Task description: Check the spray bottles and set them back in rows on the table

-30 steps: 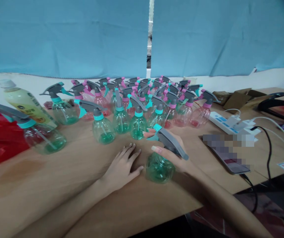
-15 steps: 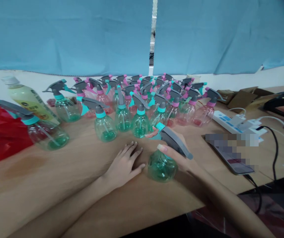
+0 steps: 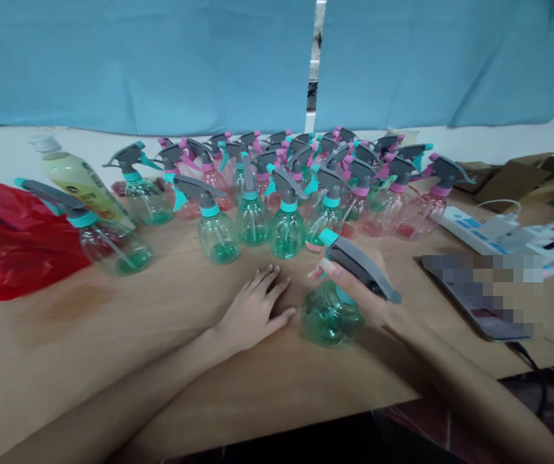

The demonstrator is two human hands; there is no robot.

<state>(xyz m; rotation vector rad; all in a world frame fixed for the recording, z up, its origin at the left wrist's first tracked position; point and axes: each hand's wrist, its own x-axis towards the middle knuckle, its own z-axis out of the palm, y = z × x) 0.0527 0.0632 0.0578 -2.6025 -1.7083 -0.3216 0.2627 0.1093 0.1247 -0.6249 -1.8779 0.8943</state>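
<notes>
My right hand [image 3: 361,290] grips the neck of a green spray bottle [image 3: 331,317] with a grey trigger head and teal nozzle, standing on the wooden table [image 3: 171,367]. Its fingers wrap round the trigger. My left hand [image 3: 256,309] lies flat on the table just left of that bottle, fingers stretched out, holding nothing. Behind both hands stands a crowd of several green and pink spray bottles [image 3: 286,193].
A red plastic bag [image 3: 11,241] and a tilted green spray bottle [image 3: 107,245] lie at the left, with a yellow drink bottle [image 3: 81,183] behind. A phone [image 3: 484,303], a white power strip [image 3: 480,229] with cables and cardboard pieces [image 3: 513,177] sit at the right. A blue curtain [image 3: 161,58] hangs behind.
The view has shifted, so everything sits further right in the picture. My right hand still holds the green spray bottle, and my left hand stays flat beside it.
</notes>
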